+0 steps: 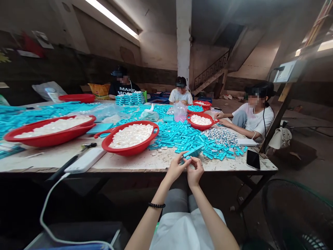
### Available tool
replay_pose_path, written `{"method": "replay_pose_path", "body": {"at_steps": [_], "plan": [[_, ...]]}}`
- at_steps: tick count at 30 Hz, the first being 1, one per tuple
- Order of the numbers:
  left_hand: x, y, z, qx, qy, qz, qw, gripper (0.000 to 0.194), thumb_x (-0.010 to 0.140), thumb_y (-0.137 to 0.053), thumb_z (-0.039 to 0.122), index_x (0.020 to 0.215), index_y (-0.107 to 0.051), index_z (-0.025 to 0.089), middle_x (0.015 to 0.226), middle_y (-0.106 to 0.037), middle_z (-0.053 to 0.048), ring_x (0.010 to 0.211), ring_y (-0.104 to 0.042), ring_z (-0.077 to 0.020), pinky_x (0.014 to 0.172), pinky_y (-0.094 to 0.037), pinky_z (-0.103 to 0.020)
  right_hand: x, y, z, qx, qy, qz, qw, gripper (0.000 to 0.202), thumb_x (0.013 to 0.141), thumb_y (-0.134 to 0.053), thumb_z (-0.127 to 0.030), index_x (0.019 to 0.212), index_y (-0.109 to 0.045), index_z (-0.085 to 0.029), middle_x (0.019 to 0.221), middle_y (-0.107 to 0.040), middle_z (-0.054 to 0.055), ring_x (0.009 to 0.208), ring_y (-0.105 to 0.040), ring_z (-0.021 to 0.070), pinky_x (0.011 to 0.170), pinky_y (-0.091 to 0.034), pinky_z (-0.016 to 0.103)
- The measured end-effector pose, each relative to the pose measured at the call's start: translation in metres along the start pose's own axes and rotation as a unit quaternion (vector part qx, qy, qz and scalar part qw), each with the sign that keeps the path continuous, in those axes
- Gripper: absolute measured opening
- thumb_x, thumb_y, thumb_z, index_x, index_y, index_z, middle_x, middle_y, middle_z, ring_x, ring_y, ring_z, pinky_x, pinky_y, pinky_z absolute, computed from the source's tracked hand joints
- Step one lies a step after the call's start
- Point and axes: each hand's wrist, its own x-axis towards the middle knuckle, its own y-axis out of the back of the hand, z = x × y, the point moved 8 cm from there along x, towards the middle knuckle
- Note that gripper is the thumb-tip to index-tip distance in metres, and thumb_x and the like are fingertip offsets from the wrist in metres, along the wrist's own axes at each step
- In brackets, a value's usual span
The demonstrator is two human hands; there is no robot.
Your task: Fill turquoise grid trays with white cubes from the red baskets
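Observation:
Both hands meet just over the table's front edge. My left hand (177, 164), with a black beaded bracelet on its wrist, holds a blue plastic piece (194, 152) between thumb and fingers. My right hand (195, 170) has its fingers curled and pinched at the near end of that piece; anything small inside the pinch is hidden. Behind them spreads a heap of blue pieces (179, 137). A red basket (125, 151) of white pieces (132, 135) stands to the left of the hands. Small white and dark pieces (221, 136) lie to the right of the heap.
A larger red basket (52, 138) is at the left, near a white power bank (85, 160) with a cable. A phone (253, 160) lies by the table's right corner. Three people sit around the table. A fan (296, 215) stands at the lower right.

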Motion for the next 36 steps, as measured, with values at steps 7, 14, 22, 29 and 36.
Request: {"method": "replay_pose_path", "body": {"at_steps": [7, 14, 22, 29, 36], "plan": [[0.0, 0.001, 0.001, -0.001, 0.004, 0.016, 1.0, 0.048, 0.087, -0.065, 0.05, 0.122, -0.066, 0.018, 0.075, -0.058, 0.0, 0.075, -0.059, -0.017, 0.072, -0.048, -0.027, 0.007, -0.004, -0.004, -0.006, -0.009, -0.037, 0.999, 0.031, 0.084, -0.073, -0.044, 0.096, -0.071, -0.017, 0.094, -0.07, 0.009, 0.078, -0.071, 0.0205, 0.072, -0.063, 0.034], [0.006, 0.003, 0.01, -0.011, 0.001, -0.018, 1.0, 0.041, 0.084, -0.068, 0.046, 0.114, -0.07, 0.019, 0.1, -0.071, -0.006, 0.081, -0.065, -0.0185, 0.075, -0.053, -0.029, 0.009, -0.005, -0.006, -0.003, -0.009, -0.073, 0.997, 0.027, 0.085, -0.072, -0.041, 0.096, -0.072, -0.017, 0.092, -0.07, 0.009, 0.077, -0.072, 0.0209, 0.073, -0.063, 0.035], [0.011, 0.009, 0.013, 0.088, -0.04, -0.054, 0.994, 0.042, 0.091, -0.061, 0.047, 0.12, -0.068, 0.018, 0.079, -0.067, -0.001, 0.073, -0.061, -0.0177, 0.069, -0.049, -0.028, -0.002, -0.007, 0.002, 0.018, -0.038, -0.072, 0.997, 0.031, 0.087, -0.067, -0.035, 0.111, -0.071, -0.016, 0.11, -0.069, 0.013, 0.09, -0.073, 0.0233, 0.08, -0.064, 0.037], [0.016, 0.013, 0.0, 0.22, -0.089, 0.028, 0.971, 0.041, 0.096, -0.051, 0.046, 0.125, -0.06, 0.017, 0.094, -0.07, -0.008, 0.08, -0.067, -0.0226, 0.074, -0.05, -0.032, -0.002, -0.018, 0.009, -0.003, -0.022, -0.17, 0.985, 0.034, 0.083, -0.062, -0.021, 0.116, -0.07, -0.016, 0.114, -0.065, 0.014, 0.096, -0.072, 0.0244, 0.085, -0.063, 0.038], [0.016, 0.013, 0.008, 0.23, -0.131, -0.008, 0.964, 0.037, 0.097, -0.051, 0.04, 0.126, -0.06, 0.018, 0.103, -0.073, -0.011, 0.089, -0.069, -0.0242, 0.081, -0.053, -0.034, 0.001, -0.02, 0.015, -0.062, -0.012, -0.179, 0.982, 0.034, 0.079, -0.061, -0.015, 0.113, -0.064, -0.017, 0.106, -0.065, 0.01, 0.096, -0.068, 0.023, 0.088, -0.059, 0.037]]}}
